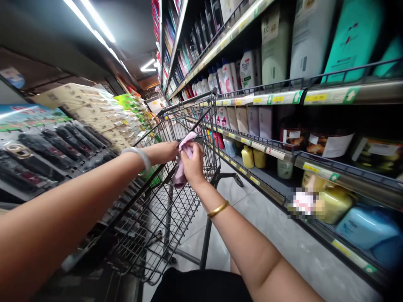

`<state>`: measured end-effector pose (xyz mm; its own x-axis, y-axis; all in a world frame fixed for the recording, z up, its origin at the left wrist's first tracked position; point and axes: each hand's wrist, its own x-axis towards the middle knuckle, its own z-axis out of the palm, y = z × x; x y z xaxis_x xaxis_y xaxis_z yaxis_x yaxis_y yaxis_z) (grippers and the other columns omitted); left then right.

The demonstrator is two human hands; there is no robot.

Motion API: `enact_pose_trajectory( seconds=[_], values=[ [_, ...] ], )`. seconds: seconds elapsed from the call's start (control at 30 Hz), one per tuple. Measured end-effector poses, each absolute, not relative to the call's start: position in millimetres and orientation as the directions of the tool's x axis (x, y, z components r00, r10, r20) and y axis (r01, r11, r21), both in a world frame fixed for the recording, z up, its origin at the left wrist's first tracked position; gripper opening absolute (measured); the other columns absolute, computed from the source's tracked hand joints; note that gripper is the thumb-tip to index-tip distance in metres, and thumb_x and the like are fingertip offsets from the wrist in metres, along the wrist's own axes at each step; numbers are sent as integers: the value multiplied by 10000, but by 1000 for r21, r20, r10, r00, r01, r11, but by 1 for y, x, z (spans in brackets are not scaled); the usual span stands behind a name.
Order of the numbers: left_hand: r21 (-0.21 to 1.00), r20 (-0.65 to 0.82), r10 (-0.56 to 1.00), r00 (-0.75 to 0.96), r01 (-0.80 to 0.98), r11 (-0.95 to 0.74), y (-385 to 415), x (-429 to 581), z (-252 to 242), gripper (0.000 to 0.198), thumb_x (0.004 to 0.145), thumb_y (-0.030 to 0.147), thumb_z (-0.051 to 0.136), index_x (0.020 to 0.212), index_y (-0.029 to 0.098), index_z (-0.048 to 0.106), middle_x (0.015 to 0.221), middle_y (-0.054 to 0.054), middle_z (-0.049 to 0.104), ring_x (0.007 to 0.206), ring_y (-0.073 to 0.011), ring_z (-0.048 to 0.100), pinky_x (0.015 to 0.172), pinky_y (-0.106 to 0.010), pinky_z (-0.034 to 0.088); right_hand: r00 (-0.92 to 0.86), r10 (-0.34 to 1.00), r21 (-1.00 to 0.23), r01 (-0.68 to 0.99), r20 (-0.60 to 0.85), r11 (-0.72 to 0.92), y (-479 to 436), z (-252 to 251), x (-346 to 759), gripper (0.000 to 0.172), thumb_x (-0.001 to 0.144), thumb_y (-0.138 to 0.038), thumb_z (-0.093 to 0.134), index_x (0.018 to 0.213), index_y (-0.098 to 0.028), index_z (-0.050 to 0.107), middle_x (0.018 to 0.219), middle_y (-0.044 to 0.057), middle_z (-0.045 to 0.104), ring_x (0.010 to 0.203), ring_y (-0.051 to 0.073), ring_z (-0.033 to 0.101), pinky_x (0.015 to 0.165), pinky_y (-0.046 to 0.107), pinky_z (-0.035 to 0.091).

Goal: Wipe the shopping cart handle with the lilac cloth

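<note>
At the cart (179,209), my right hand (193,162) pinches the lilac cloth (179,173), though I cannot tell my left hand (168,152) state; slackened fingers could drop it.

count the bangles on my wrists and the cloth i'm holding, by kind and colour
Lilac cloth: 1
Pale grey bangle: 1
Gold bangle: 1
Total: 3

Left grip (169,152) and right grip (193,162) on lilac cloth (179,171), at shopping cart (185,213), beside shelves (283,98)
</note>
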<state>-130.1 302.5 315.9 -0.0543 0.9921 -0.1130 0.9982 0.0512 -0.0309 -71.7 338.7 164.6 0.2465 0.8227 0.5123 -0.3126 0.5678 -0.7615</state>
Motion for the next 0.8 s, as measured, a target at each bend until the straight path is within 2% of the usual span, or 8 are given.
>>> enact_pose_trajectory(
  seconds=[0.07,0.23,0.3,0.47,0.53,0.67,0.73,0.8],
  values=[
    [-58,-127,992,-8,998,0,301,-139,319,226,994,349,459,937,165,579,817,-61,723,715,-136,591,736,-264,436,237,857,-818,-266,458,510,346,148,-72,283,854,-257,601,1133,-209,585,1287,119,557,1225,203,543,1098,357,446],
    [-115,-109,994,-8,993,-4,301,-146,312,314,989,446,404,1020,180,568,550,15,603,543,-152,514,609,-287,368,236,972,-985,-168,5,46,359,100,-65,212,787,-148,574,993,-198,584,1084,115,618,1064,249,584,1014,453,487],
    [-108,-90,996,-12,994,2,304,-145,308,344,1003,430,353,1079,173,568,542,18,588,551,-157,529,599,-286,371,235,971,-981,-167,54,95,358,110,-64,203,778,-166,602,976,-210,593,1047,85,622,1019,233,594,988,427,507],
    [-124,-19,999,-31,992,29,316,-143,300,316,1001,363,331,1050,159,566,585,8,594,555,-144,533,595,-270,374,183,798,-773,-199,574,602,348,145,-66,308,825,-262,645,1131,-229,621,1237,78,584,1165,190,592,1074,333,483],
    [-136,-4,1000,-31,990,30,320,-141,300,323,1006,385,334,1029,161,566,579,10,589,549,-144,536,600,-268,375,138,839,-828,-142,526,542,350,131,-62,322,804,-215,655,1124,-222,631,1285,92,568,1190,202,590,1100,344,465],
    [-154,11,999,-41,987,42,321,-135,301,339,1006,428,363,1000,162,573,532,11,565,518,-161,534,615,-282,377,80,995,-998,-28,55,58,358,95,-54,293,745,-142,670,1029,-210,649,1101,80,620,1015,232,636,990,394,522],
    [-164,37,999,-36,986,41,319,-133,301,312,996,411,402,967,159,585,516,8,546,523,-170,525,636,-294,376,103,993,-996,-55,62,68,355,99,-54,260,760,-182,688,1016,-213,654,1098,73,613,998,222,629,972,389,529],
    [-163,86,996,-32,986,46,318,-132,299,288,981,396,454,928,153,601,510,4,539,549,-177,533,676,-299,389,137,963,-959,-136,231,250,346,117,-58,243,809,-258,686,1046,-221,648,1148,70,598,1035,199,617,997,366,521]
  ],
)
